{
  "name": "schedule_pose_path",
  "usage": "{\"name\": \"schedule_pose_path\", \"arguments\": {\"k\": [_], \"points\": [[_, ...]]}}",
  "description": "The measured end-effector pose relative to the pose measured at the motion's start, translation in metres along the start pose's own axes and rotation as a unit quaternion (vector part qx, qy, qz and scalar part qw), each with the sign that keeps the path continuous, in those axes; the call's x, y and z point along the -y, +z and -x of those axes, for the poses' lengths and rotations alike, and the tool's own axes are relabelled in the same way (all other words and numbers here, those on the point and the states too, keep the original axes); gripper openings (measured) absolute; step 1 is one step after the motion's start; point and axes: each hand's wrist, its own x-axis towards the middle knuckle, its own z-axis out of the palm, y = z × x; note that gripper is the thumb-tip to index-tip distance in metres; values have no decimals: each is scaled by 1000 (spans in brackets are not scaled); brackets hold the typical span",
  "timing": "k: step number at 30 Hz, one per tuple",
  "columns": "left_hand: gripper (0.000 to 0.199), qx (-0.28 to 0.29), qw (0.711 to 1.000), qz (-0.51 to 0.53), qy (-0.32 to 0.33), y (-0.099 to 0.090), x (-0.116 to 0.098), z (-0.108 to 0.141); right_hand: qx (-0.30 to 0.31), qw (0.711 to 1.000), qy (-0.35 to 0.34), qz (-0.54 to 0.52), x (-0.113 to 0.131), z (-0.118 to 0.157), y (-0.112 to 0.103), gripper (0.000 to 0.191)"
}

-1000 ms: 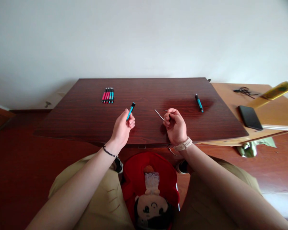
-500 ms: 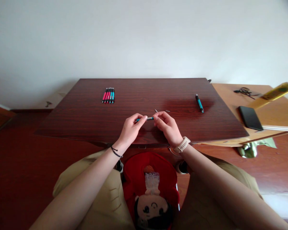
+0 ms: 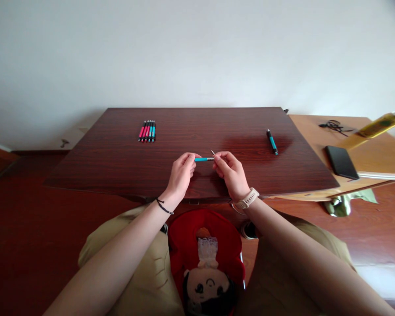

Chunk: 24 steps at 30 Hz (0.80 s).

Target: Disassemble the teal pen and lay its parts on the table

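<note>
Pen barrel (image 3: 200,159) loses its left end inside the curled left hand (image 3: 181,173), while the thumb and fingertips of the right hand (image 3: 233,174), pinched narrow on its other end, cover the tip. Behind those fingers a thin metallic rod (image 3: 212,152) pokes out — the rest is hidden, so I can't tell its length. What shows of the barrel is smooth bright blue, running into a slim silvery section, held almost level above the dark desk (image 3: 118,162). A blue-and-black pen (image 3: 272,142) lies well apart on the right.
</note>
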Motion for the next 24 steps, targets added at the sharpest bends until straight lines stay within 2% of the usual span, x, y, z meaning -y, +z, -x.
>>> {"name": "schedule_pose_path", "arguments": {"k": [5, 9, 13, 21, 24], "points": [[33, 29, 996, 77, -14, -1, -2, -7, -28, 998, 14, -51, 0, -3, -1, 36], [41, 50, 983, 163, -65, -4, -6, -9, -39, 995, 20, -90, 1, -5, -2, 35], [46, 14, 970, 220, -107, -7, -9, -8, -44, 994, 22, -95, 1, -5, -2, 35], [47, -34, 944, 304, -125, -9, -10, -10, -40, 995, 15, -86, -1, -4, -3, 34], [47, -39, 938, 318, -129, -8, -9, -9, -34, 998, -16, -47, -2, -1, -3, 31]]}}
